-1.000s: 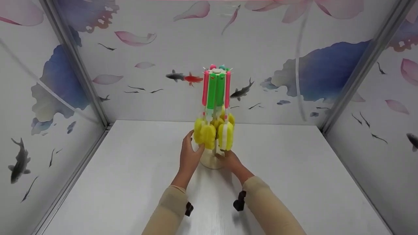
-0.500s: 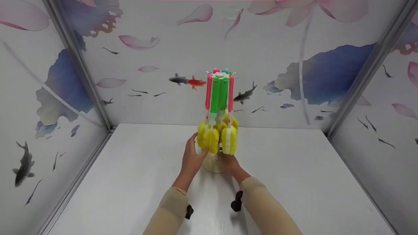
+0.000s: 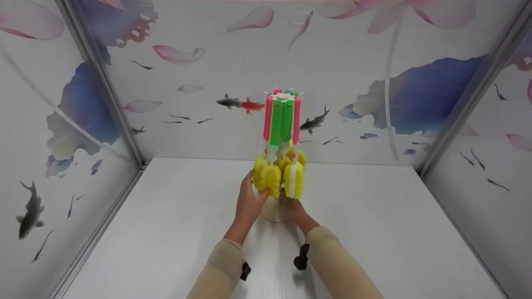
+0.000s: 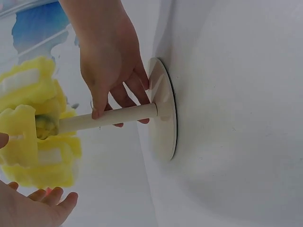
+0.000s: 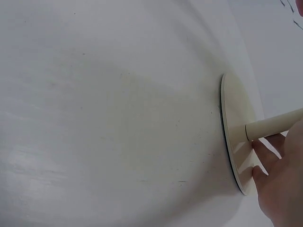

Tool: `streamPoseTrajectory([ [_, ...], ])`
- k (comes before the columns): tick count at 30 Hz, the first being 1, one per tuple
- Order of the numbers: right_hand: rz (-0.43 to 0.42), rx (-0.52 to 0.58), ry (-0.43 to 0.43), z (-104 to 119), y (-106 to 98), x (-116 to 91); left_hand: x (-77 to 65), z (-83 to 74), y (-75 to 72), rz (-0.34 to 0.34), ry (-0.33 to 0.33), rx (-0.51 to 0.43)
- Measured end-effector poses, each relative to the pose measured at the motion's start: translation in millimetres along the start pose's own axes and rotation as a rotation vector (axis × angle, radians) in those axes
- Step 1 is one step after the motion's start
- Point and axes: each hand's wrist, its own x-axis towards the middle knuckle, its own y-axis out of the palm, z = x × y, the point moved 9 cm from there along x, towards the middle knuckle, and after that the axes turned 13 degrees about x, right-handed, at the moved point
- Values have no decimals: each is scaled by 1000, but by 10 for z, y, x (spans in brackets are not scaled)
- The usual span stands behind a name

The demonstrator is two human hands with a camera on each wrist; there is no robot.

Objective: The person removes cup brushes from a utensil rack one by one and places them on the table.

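Observation:
Upright in the middle of the table stands a cream rack with a round base (image 4: 163, 135) and a central pole (image 4: 132, 115). Sponge brushes hang around its top, with green handles (image 3: 275, 124), pink handles (image 3: 296, 120) and yellow sponge heads (image 3: 294, 180). My left hand (image 3: 249, 203) is cupped at the left sponge heads, thumb in front; in the left wrist view its fingers (image 4: 61, 205) extend loosely beside them. Low on the pole, my right hand (image 4: 111, 59) pinches it between thumb and fingers, just above the base. The sponges partly hide this grip in the head view.
A white table (image 3: 187, 232) carries the rack. Printed panels enclose it: a back wall (image 3: 199, 137), a left wall (image 3: 25, 137) and a right wall (image 3: 486, 216), with metal posts at the corners.
My right hand has slid inward under the sponges and taken hold of the pole. The left hand stays at the sponge heads. The head view has shifted slightly.

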Motion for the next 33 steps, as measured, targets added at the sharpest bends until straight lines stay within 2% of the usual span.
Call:
streamPoseTrajectory([
  [5,-17,-51,-3,36,-12,-79,-49,-35,-8,-6,13,6],
  [10,-44,2,-1,8,-65,-110,-86,-85,4,13,21,0],
  [14,-43,-40,20,-34,-89,-151,-121,-125,1,16,35,-4],
  [17,-31,-63,4,-27,-94,-188,-145,-140,4,16,44,6],
  [26,-10,-110,15,-7,-72,-317,-249,-130,24,34,16,0],
  [33,-39,-72,0,18,-101,-429,-335,-171,31,45,16,-8],
])
